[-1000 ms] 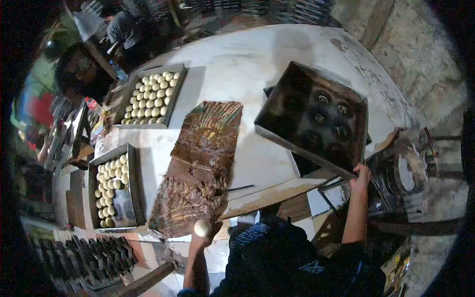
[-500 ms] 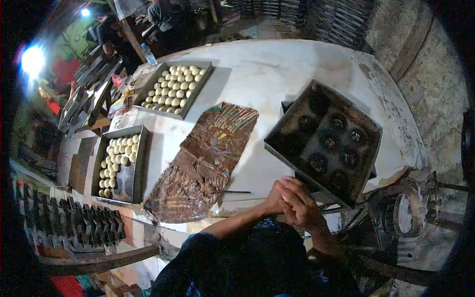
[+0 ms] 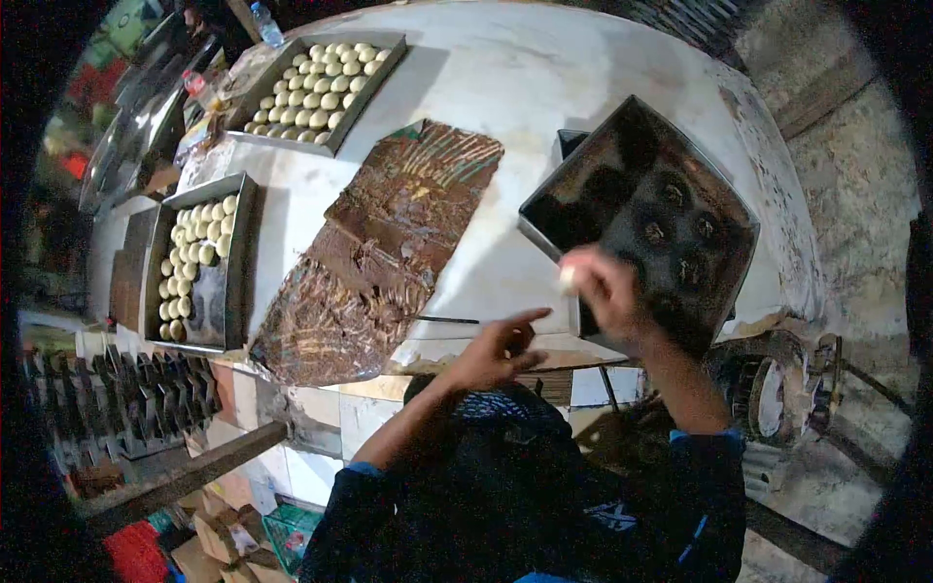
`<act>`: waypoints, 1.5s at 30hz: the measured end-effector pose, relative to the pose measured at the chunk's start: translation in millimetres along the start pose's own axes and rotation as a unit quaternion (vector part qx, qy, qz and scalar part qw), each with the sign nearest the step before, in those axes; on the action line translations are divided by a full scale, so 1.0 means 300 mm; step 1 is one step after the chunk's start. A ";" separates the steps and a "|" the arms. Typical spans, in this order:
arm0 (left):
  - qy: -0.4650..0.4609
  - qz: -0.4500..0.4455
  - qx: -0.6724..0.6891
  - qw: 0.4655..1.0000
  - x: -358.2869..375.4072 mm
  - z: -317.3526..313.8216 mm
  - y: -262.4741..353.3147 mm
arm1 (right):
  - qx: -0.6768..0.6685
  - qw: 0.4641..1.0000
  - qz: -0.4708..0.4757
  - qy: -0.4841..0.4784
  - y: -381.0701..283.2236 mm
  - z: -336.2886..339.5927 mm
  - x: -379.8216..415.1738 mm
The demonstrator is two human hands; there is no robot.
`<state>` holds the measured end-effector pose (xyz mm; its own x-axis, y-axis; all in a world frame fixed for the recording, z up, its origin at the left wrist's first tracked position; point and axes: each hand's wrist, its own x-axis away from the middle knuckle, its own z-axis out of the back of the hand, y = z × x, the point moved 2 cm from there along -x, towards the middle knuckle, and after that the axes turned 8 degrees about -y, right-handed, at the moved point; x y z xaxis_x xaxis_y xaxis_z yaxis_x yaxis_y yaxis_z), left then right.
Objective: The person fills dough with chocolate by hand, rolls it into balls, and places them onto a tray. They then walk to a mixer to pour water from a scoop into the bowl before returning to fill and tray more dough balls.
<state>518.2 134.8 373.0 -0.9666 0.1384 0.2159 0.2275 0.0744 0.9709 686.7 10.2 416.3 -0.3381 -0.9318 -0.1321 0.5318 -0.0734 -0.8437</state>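
My left hand [image 3: 496, 355] is over the table's front edge, its fingers apart and nothing in them. Closed and blurred, my right hand [image 3: 614, 301] is at the near left side of a dark metal tray [image 3: 622, 219], with a small pale ball [image 3: 568, 278] at its fingertips. Inside that tray are several dark round lumps, some with pale bits on top. A brown-smeared sheet [image 3: 374, 257] lies left of my hands, with a thin dark stick [image 3: 449, 320] at its right edge.
Two trays of pale balls stand on the white table [image 3: 515, 87]: one at the left [image 3: 238, 272], another at the back left [image 3: 372, 85]. Bottles [image 3: 265, 24] stand beyond. A dark tray edge [image 3: 569, 142] shows under the right tray. Black metal pieces [image 3: 121, 389] stand lower left.
My hands were together and have separated. The left is open, lower and further left; the right has risen beside the dark tray with the pale ball showing. The whole view has shifted.
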 end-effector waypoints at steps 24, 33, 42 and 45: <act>0.624 0.335 -0.546 0.447 1.430 1.377 -0.249 | 0.583 0.786 -0.134 0.156 0.099 -0.139 -0.207; 0.643 0.340 -0.467 0.503 1.366 1.593 -0.415 | 0.394 0.905 -0.001 0.161 -0.277 -0.330 -0.370; 0.375 -0.092 -0.288 0.876 0.522 0.547 0.064 | -0.136 0.983 -0.042 -0.117 -0.206 -0.662 -0.455; 0.367 -0.100 -0.307 0.872 0.429 0.399 0.119 | -0.278 0.957 -0.022 -0.078 -0.188 -0.635 -0.437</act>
<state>416.2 273.4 423.1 -0.8468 -0.5025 -0.1743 0.1576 -0.5500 0.8202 553.0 204.2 381.9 -0.2069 -0.9773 -0.0463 0.0084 0.0455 -0.9989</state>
